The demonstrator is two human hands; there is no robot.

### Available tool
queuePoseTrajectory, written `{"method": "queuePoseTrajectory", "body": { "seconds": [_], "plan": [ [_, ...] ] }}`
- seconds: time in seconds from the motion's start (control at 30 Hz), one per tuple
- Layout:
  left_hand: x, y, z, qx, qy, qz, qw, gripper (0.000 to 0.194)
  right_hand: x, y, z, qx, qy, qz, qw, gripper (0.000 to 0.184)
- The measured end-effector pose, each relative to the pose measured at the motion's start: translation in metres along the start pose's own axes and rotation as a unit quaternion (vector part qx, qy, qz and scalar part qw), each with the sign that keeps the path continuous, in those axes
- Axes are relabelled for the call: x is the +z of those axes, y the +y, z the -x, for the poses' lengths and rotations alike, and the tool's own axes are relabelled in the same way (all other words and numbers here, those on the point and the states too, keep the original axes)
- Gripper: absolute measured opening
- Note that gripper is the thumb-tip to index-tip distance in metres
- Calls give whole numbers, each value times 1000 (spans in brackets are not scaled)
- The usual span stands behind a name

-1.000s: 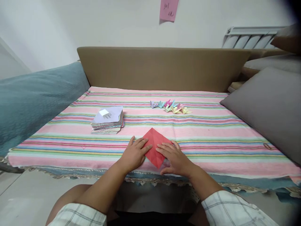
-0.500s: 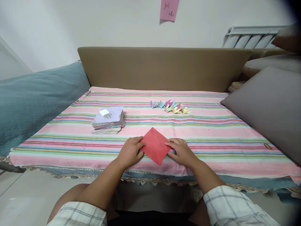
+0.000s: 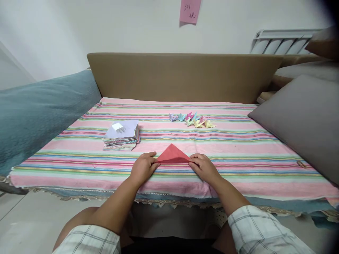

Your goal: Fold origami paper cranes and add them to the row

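My left hand [image 3: 143,168] and right hand [image 3: 204,167] each pinch an end corner of the red paper [image 3: 172,155] — a folded triangle just below the frame's centre, on the striped cloth [image 3: 238,148]. It looks thin, light and easily creased — best held at the corners.

A single head-worn camera looks forward and slightly down from in front of the near edge of the striped bed cover [image 3: 238,148], close above the person's forearms. It faces the far edge, where the tan headboard [image 3: 182,76] and the wall rise. The near edge runs across the lower third; the left and right sides are cut off. No second view overlaps it.
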State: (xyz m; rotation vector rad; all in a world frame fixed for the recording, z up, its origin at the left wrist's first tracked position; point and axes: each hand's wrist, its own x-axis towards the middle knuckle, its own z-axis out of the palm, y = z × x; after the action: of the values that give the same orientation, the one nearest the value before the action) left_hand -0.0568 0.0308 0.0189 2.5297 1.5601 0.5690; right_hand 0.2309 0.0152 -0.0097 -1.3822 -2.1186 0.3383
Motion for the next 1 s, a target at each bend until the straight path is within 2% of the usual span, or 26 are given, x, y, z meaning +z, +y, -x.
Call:
{"method": "queuePoseTrajectory", "body": {
  "seconds": [0.17,0.37,0.6,0.7,0.77,0.83,0.93,1.0],
  "plan": [
    [-5,1,0,-38,-10,12,999,25,-3,-3,-1,22,3,-19,1000,22],
    [-2,3,-1,-48,19,-13,999,38,4,-1,-6,60,35,11,997,27],
    [5,0,-2,-35,49,-37,998,32,12,1,-12,67,59,68,994,32],
    [4,4,-2,-39,59,-66,995,21,11,-1,-12,68,58,80,993,33],
    [5,12,-2,-19,83,-100,991,17,10,-2,-13,71,54,82,993,32],
    [9,24,0,41,88,-124,988,26,9,-3,-12,77,51,82,992,32],
    [21,45,5,148,32,-118,981,42,9,-6,-12,87,47,84,992,31],
    [30,55,8,184,-2,-121,975,62,8,-7,-11,89,48,85,991,30]
  ]
}}
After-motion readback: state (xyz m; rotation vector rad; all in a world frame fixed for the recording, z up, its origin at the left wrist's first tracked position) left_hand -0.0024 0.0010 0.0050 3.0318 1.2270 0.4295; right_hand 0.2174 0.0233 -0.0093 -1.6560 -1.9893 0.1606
